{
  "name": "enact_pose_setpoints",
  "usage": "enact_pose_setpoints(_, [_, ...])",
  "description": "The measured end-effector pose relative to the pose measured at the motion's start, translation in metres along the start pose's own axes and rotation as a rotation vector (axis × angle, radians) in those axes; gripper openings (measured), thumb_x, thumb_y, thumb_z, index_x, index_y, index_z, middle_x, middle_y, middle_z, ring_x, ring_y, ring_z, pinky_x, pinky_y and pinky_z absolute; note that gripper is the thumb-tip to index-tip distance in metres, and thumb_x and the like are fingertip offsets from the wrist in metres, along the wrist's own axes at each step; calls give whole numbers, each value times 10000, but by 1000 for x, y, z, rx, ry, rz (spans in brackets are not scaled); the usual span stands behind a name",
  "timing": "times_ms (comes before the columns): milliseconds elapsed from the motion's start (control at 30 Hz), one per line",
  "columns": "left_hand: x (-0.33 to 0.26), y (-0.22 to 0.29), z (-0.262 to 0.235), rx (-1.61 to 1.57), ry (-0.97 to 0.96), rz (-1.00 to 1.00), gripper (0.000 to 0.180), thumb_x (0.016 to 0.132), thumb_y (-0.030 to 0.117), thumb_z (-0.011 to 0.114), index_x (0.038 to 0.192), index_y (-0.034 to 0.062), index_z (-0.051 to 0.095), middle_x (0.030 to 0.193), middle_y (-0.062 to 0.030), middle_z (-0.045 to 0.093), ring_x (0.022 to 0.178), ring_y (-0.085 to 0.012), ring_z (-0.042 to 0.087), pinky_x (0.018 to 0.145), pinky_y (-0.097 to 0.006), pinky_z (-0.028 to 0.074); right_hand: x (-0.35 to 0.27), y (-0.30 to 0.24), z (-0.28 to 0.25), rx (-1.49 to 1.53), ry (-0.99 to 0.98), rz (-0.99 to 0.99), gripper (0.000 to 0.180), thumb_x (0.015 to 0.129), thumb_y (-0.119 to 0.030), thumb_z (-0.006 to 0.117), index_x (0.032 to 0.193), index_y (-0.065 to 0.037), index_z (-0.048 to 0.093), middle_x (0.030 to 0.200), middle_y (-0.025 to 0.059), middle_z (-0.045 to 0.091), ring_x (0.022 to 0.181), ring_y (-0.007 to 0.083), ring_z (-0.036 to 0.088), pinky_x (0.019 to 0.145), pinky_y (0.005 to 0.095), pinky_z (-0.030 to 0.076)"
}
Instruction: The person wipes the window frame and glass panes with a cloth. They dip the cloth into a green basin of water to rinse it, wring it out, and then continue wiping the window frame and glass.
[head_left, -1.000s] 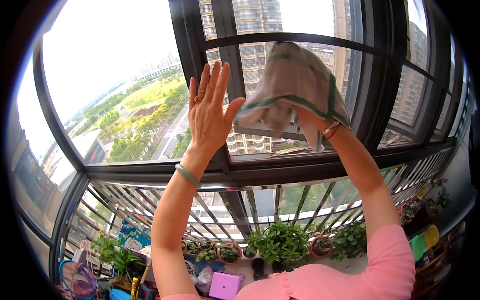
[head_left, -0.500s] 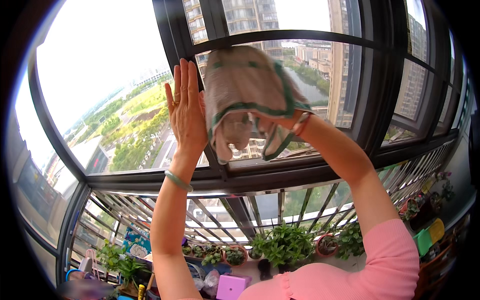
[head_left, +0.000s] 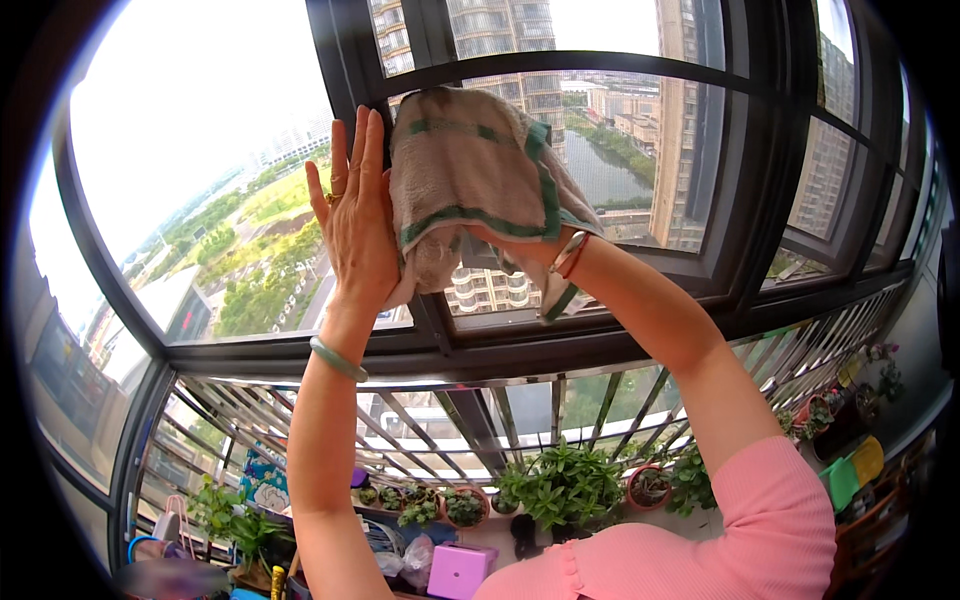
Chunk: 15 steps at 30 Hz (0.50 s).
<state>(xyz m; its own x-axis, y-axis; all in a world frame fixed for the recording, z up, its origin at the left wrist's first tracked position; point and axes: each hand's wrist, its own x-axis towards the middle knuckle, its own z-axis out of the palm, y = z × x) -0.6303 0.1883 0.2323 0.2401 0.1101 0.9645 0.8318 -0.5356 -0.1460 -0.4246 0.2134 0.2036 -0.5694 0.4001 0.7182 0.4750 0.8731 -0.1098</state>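
A beige towel (head_left: 468,170) with green bands and edging is spread against the window pane (head_left: 618,185) near its left upright. My right hand (head_left: 515,252) is under the towel, holding it up to the glass. Cloth covers its fingers, and loose corners hang below the wrist. Just to the left, my left hand (head_left: 360,240) lies flat with fingers stretched and thumb side by the towel, braced along the dark window frame (head_left: 345,50). It wears a ring, and a pale green bangle (head_left: 338,359) circles that forearm.
Below the sill runs a metal railing (head_left: 558,420). Potted plants (head_left: 565,485) line the floor behind it, with a purple stool (head_left: 460,570) and plastic bags nearby. A green and yellow chair (head_left: 850,475) stands at the right. Tall buildings and a river show outside.
The towel and my right hand have shifted left across the pane and slightly up. My left hand has moved a little left, its fingers spreading wider.
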Motion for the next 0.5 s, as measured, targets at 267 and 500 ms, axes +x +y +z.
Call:
enact_pose_setpoints(267, [-2,4,4,17,-5,-40,567,1044,205,449,1579,165,268,1637,-4,274,1529,-199,182,1234,-492,28,-57,-21,-12,1834,3,648,463,1045,-300,474,1461,-101,437,1509,54,456,1338,179,479,1172,323,355])
enact_pose_setpoints(500, [-6,6,6,221,-41,-1,719,891,-18,551,1519,305,419,1657,-49,219,1534,-224,180,1232,-496,32,-65,31,-68,1568,214,499,422,1024,-309,515,1378,-80,499,1385,62,549,1253,119,534,1071,314,464])
